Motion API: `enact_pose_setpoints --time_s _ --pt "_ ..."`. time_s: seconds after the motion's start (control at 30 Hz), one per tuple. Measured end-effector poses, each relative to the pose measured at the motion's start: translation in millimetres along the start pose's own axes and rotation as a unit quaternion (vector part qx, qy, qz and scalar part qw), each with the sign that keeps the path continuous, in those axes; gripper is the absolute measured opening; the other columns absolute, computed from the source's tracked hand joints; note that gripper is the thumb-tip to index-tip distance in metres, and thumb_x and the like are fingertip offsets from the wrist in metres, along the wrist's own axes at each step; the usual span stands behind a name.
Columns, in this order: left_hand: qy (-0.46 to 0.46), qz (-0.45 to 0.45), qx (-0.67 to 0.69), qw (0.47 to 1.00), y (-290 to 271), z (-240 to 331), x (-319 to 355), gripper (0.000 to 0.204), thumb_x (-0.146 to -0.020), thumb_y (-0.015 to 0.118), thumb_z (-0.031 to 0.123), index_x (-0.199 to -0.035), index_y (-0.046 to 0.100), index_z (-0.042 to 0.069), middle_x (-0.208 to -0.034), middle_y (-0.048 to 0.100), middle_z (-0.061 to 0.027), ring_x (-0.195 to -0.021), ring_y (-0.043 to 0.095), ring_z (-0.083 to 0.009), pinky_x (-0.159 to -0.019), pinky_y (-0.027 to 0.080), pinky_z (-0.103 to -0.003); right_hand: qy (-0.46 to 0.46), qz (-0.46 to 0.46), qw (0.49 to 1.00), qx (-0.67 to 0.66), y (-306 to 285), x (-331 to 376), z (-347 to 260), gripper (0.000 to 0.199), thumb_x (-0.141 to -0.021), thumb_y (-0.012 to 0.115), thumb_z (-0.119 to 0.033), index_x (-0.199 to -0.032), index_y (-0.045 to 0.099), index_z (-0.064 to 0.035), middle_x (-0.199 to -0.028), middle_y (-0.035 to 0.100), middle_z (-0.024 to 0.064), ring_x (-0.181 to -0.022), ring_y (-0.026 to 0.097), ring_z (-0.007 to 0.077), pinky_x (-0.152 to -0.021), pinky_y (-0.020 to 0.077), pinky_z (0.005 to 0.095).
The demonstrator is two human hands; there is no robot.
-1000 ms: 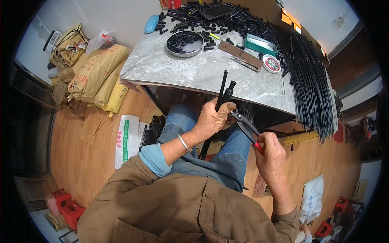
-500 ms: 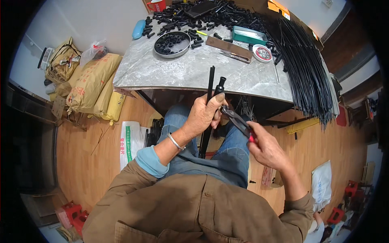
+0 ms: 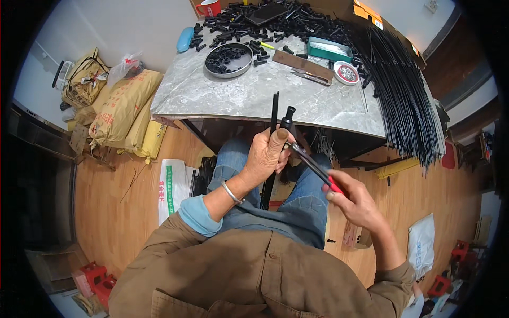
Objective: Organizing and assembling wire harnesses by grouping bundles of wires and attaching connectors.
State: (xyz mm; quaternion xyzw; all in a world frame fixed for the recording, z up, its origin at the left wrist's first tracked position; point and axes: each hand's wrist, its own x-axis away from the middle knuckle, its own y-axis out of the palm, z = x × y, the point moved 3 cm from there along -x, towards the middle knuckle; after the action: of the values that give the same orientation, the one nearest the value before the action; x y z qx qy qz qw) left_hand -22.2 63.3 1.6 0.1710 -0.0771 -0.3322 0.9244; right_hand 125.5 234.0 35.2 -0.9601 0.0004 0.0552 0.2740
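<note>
In front of my lap, my left hand (image 3: 264, 153) is wrapped round a slim black rod or bundle of rods (image 3: 274, 108) standing nearly upright. Its thumb presses on a black tubular fitting with a flared end (image 3: 288, 117) beside the rod. My right hand (image 3: 358, 200) grips pliers with red handles (image 3: 314, 165). Their jaws reach up to the underside of the left hand's fingers, just below the fitting. What the jaws touch is hidden by those fingers. The lower ends of the black rods (image 3: 266, 195) run down between my knees.
A grey table (image 3: 180, 98) carries a round tin of small black parts (image 3: 249, 68), a brown strip (image 3: 297, 64), a teal box (image 3: 330, 50) and a heap of black fittings (image 3: 307, 24). Long black rods (image 3: 405, 90) overhang its right edge. Yellow sacks (image 3: 124, 108) lie at left.
My right hand has shifted slightly right, and the pliers have turned so they look narrower. My left hand keeps its hold on the rod and fitting. The whole view has shifted a little.
</note>
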Motion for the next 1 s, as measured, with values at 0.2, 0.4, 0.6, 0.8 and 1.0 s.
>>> enact_pose_setpoints --time_s 0.2,0.4,0.6,0.8,1.0 --pt "0.014 -0.049 -0.009 0.999 14.1 2.5 1.4 0.051 -0.086 0.06 0.053 -0.083 0.054 0.003 -0.052 0.046 0.0021 -0.039 0.042 -0.0045 -0.035 0.032 -0.019 0.26 -0.208 0.776 -0.536 22.2 36.5 13.4 0.026 -0.09 0.061 -0.025 -0.097 0.053 -0.0011 -0.061 0.058 0.0118 -0.043 0.055 0.0178 -0.039 0.0443 0.0266" --pt "0.027 -0.022 0.017 0.999 6.0 1.6 6.4 0.051 -0.088 0.059 0.052 -0.083 0.055 0.002 -0.052 0.046 0.002 -0.038 0.041 -0.0041 -0.035 0.03 -0.019 0.149 -0.177 0.969 0.089 -3.2 0.6 -14.8 0.022 -0.087 0.058 -0.016 -0.097 0.05 0.0017 -0.089 0.063 0.0106 -0.06 0.057 0.0172 -0.055 0.0482 0.0283" --pt "0.017 -0.101 0.066 0.993 4.2 3.3 5.0 0.059 -0.087 0.052 0.059 -0.089 0.057 0.001 -0.052 0.043 0.0023 -0.04 0.04 -0.0044 -0.036 0.032 -0.019 0.31 -0.134 0.81 -0.479 22.7 18.8 -0.2 0.025 -0.092 0.06 -0.026 -0.085 0.053 -0.0033 -0.064 0.056 0.0082 -0.047 0.054 0.0135 -0.043 0.0447 0.0268" --pt "0.023 -0.072 0.014 0.997 8.6 4.6 7.5 0.056 -0.086 0.056 0.056 -0.091 0.056 0.001 -0.053 0.044 0.0022 -0.04 0.041 -0.0044 -0.036 0.032 -0.019 0.295 -0.259 0.821 -0.414 11.5 11.8 -1.0 0.022 -0.079 0.066 -0.013 -0.092 0.052 -0.0022 -0.064 0.056 0.0073 -0.04 0.051 0.0138 -0.038 0.0418 0.0242" --pt "0.02 -0.052 0.023 0.998 -0.2 1.1 6.3 0.057 -0.085 0.058 0.056 -0.094 0.057 0.0 -0.056 0.04 0.0023 -0.043 0.04 -0.0062 -0.04 0.033 -0.022 0.248 -0.15 0.914 -0.285 -5.6 7.8 -5.0 0.036 -0.095 0.055 -0.032 -0.109 0.052 0.0016 -0.08 0.063 0.0119 -0.056 0.059 0.0144 -0.05 0.0481 0.0276"
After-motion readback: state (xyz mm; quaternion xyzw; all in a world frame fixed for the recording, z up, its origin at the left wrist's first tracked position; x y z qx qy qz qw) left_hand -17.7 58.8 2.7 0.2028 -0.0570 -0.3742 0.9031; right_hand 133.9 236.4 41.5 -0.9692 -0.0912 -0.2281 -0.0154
